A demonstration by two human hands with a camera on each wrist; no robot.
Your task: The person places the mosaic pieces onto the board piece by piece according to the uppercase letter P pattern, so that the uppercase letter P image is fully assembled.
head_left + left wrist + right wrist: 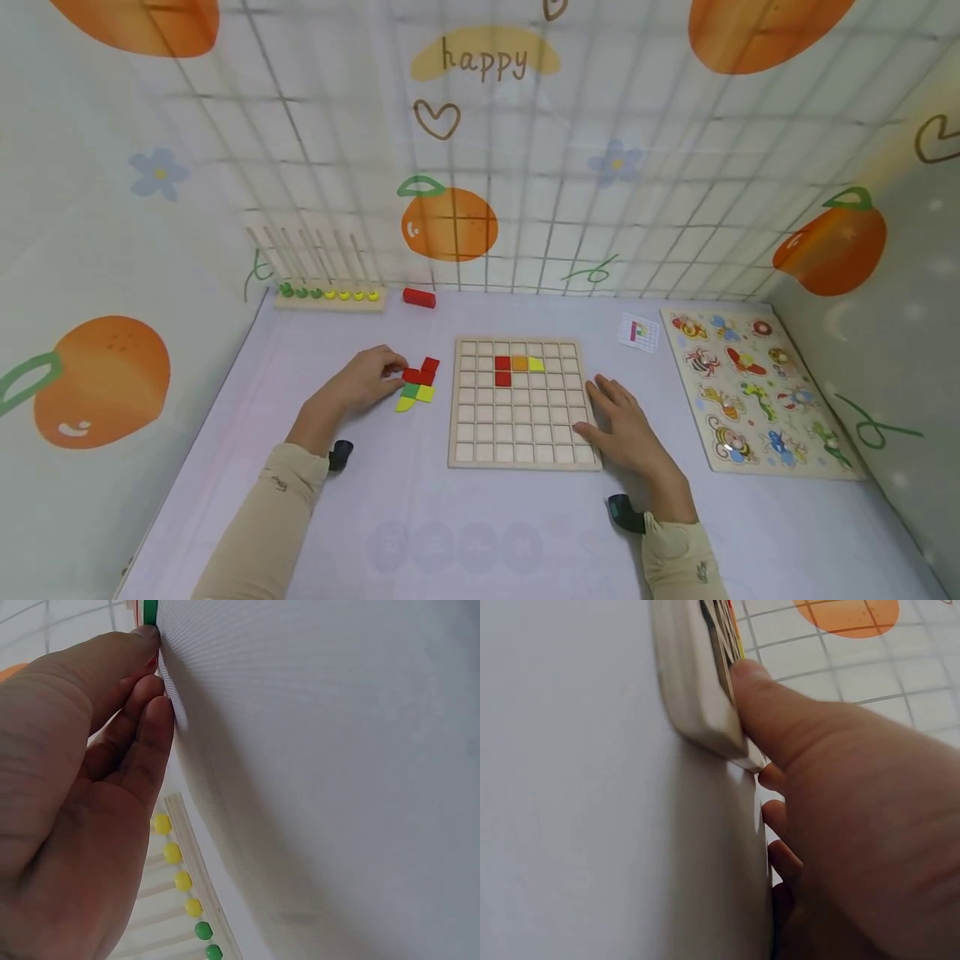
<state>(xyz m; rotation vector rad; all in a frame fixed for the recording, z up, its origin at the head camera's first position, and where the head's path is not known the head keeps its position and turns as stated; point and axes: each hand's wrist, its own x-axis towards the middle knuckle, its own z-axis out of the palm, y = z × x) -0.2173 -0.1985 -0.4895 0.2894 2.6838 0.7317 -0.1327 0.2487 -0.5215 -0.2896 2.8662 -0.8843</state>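
Observation:
My left hand [367, 377] is at a small cluster of tiles left of the board, pinching a red tile [412, 376] between thumb and fingers. Against it lie another red tile [430, 365], a green tile [409, 390], a yellow square [425, 394] and a yellow rounded piece [405, 405]. The wooden grid board [525, 467] holds two red squares, an orange square [520, 363] and a yellow rounded piece [536, 364] in its upper cells. On the board's right edge rests my right hand [626, 421], thumb on the rim, fingers extended along the side.
A bead rack [330, 304] with green and yellow beads and upright rods stands at the back left, beside a red cylinder [419, 297]. Back right lies a small pattern card [639, 332]. An insect puzzle board [757, 392] occupies the right side.

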